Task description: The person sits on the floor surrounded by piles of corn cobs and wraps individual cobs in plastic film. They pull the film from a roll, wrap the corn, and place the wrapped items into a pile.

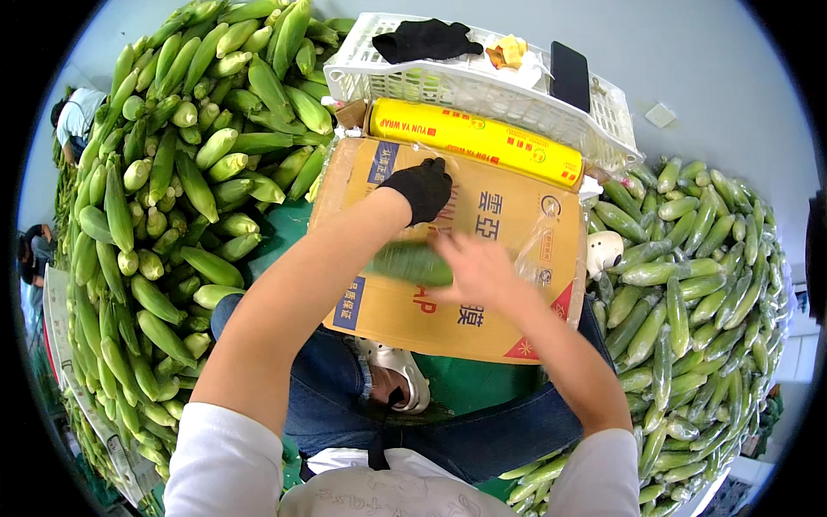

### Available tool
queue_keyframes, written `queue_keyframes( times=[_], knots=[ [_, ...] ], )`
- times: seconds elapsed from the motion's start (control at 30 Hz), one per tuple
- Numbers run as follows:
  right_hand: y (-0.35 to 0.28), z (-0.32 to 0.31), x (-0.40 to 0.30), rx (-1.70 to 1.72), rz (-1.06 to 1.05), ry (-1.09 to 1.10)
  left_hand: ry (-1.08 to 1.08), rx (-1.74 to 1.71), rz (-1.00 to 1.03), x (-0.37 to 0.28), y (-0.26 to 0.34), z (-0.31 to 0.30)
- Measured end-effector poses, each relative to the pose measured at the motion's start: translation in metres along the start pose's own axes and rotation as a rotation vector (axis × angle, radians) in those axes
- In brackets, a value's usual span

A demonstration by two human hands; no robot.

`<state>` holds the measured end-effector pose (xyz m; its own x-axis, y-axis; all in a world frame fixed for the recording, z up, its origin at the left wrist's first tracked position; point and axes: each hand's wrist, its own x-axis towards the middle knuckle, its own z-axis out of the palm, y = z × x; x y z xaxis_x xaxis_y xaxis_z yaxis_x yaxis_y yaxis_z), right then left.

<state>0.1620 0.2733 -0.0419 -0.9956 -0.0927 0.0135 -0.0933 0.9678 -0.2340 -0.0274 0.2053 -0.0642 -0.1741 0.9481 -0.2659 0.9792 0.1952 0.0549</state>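
Observation:
A yellow cardboard box [517,252] lies flat before me, printed with writing and partly covered by clear film. My left hand [423,189], in a black glove, has its fingers curled over the box's upper part, near the wrap roll; whether film is pinched in them is hidden. Below it a green ear of corn in its husk [410,263] lies across the box, blurred by motion. My bare right hand [478,268], also blurred, has thumb and fingers around the corn's right end. The yellow roll of Yun Ya plastic wrap [475,139] spans the box's far edge.
Unwrapped corn [174,194] is heaped at left, film-wrapped corn [691,284] at right. Behind the roll, a white plastic crate [452,81] carries a black glove [426,40] and a phone [570,76]. Two people [79,119] are at far left. A white shoe [604,252] shows beside the box.

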Motion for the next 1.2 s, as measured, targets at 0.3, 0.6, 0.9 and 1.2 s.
queue_keyframes(
  times=[0.3, 0.6, 0.9, 1.2],
  knots=[
    [-0.115, -0.009, -0.159, 0.973, 0.376, -0.701, 0.397, -0.654, 0.184, -0.051, 0.003, 0.044],
    [-0.154, 0.046, -0.143, 2.999, 0.203, -0.530, 0.859, -2.264, -0.015, -0.174, 0.135, 0.064],
    [-0.124, -0.021, -0.143, 1.511, 0.656, -0.361, 1.076, -2.194, -0.504, -0.197, 0.110, 0.058],
    [-0.108, -0.103, -0.140, 0.331, -0.049, 0.682, 0.258, -2.877, -0.829, -0.265, 0.182, 0.122]
  ],
)
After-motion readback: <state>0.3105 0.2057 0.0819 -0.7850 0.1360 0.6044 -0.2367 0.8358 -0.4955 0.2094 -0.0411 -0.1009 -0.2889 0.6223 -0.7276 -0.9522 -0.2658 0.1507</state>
